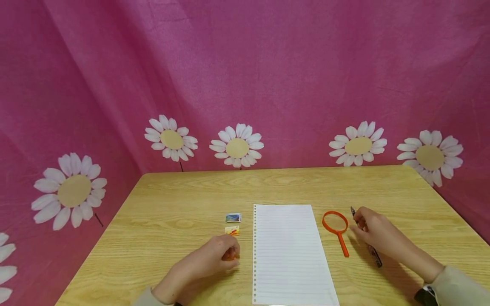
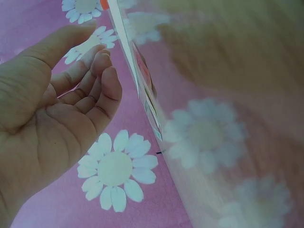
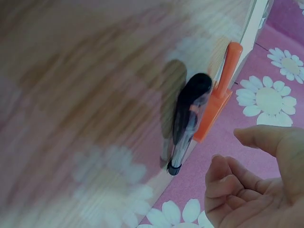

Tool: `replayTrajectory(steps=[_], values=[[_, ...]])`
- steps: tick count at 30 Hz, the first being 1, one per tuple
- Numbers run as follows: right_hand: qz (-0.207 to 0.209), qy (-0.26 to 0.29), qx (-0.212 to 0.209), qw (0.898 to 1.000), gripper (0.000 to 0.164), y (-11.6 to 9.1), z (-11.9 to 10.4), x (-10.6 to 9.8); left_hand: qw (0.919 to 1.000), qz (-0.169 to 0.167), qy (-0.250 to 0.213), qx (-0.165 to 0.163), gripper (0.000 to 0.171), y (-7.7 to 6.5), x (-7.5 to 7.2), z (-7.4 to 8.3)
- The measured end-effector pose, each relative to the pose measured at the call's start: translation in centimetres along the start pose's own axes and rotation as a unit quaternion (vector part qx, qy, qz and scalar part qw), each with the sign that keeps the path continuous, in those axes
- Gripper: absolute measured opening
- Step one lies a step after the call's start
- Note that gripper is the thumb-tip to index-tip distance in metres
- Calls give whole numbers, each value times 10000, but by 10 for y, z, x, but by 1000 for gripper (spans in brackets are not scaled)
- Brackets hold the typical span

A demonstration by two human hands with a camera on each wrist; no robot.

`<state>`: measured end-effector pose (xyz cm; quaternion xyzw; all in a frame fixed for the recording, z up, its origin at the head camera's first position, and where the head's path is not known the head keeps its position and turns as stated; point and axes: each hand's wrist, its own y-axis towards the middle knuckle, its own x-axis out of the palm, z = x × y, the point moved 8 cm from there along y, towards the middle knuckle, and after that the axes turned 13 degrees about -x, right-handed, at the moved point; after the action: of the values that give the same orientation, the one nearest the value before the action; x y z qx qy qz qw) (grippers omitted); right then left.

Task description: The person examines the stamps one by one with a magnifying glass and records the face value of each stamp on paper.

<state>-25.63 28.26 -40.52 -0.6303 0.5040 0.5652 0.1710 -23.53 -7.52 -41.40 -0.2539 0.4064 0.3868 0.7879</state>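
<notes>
In the head view my left hand (image 1: 214, 257) hovers beside the paper, above an orange patch that it partly hides. Its fingers bend loosely and hold nothing in the left wrist view. Two small picture cards, a blue one (image 1: 233, 218) and a yellow-and-red one (image 1: 232, 230), lie just beyond it. My right hand (image 1: 377, 229) is over a pen (image 1: 374, 256) with black ends and a see-through middle. The right wrist view shows a gap between that relaxed hand (image 3: 256, 185) and the pen (image 3: 190, 114), which lies on the table.
A lined, hole-punched sheet of paper (image 1: 287, 255) lies between the hands. An orange magnifying glass (image 1: 342, 244) rests between the sheet and the pen. Behind the wooden table (image 1: 183, 191) hangs a pink cloth (image 1: 268, 85) with white flowers.
</notes>
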Motion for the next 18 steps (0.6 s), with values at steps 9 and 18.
replayTrajectory(steps=[9,18], values=[[-27,-53,109,9999,19,3,10,0,9998,-109,-157,-57,16,-1,8,5],[-83,-53,125,9999,21,7,16,0,9998,-169,0,-60,22,-3,14,13]])
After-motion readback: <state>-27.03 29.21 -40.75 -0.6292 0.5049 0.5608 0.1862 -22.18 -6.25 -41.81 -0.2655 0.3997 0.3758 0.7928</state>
